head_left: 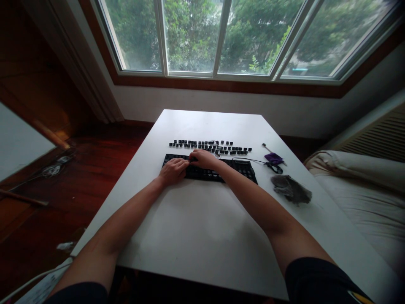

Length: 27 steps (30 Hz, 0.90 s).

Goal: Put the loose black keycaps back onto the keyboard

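Observation:
A black keyboard [207, 174] lies on the white table [190, 223]. My left hand [173, 171] rests over its left end, fingers together and stretched towards the right. My right hand [202, 159] is bent over the upper left part of the keyboard, its fingertips pinched close to the left fingertips. Whatever sits between the right fingertips is too small and dark to name. Behind the keyboard, loose black keycaps [202, 146] are laid out in rough rows. A black cable [253, 160] runs from the keyboard to the right.
To the right lie a purple cloth [274, 158] with a thin stick-like tool by it, the coiled cable end [276, 169] and a grey rag [291, 188]. A pale sofa [354, 194] stands beside the table's right edge. Cords [57, 166] lie on the floor at left.

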Each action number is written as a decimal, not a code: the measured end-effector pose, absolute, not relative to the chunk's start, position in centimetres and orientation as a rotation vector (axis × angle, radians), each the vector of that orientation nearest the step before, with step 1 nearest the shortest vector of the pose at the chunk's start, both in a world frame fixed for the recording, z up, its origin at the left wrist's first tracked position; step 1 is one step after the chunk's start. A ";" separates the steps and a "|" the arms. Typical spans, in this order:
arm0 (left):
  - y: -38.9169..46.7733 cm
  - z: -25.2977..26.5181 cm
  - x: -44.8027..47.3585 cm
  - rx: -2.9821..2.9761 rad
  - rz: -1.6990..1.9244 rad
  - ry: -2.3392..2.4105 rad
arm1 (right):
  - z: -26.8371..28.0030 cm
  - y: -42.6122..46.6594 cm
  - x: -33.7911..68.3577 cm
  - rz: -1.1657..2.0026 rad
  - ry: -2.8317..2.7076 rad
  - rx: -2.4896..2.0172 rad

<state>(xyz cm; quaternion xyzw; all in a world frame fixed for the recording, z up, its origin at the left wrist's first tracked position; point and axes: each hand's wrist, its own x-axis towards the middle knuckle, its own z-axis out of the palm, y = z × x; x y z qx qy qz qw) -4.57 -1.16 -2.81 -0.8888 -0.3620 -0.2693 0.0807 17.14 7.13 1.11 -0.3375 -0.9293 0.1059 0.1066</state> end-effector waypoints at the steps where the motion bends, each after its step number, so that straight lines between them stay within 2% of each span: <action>1: -1.2 -2.7 -4.5 -2.677 -0.796 -1.058 | 1.0 7.4 17.5 0.346 -2.703 -0.979; 4: -1.3 -2.3 -4.4 -2.717 -0.789 -1.022 | 0.5 8.3 18.9 0.333 -2.559 -1.047; 9: -1.2 -2.4 -4.4 -2.734 -0.783 -1.038 | -0.6 9.8 20.9 0.042 -2.344 -1.366; 14: -0.9 -3.0 -4.4 -2.721 -0.780 -1.042 | -1.4 11.0 21.2 -0.132 -2.388 -1.398; 27: -0.9 -3.4 -4.2 -2.678 -0.775 -1.090 | -2.0 12.7 19.2 -0.218 -2.501 -1.400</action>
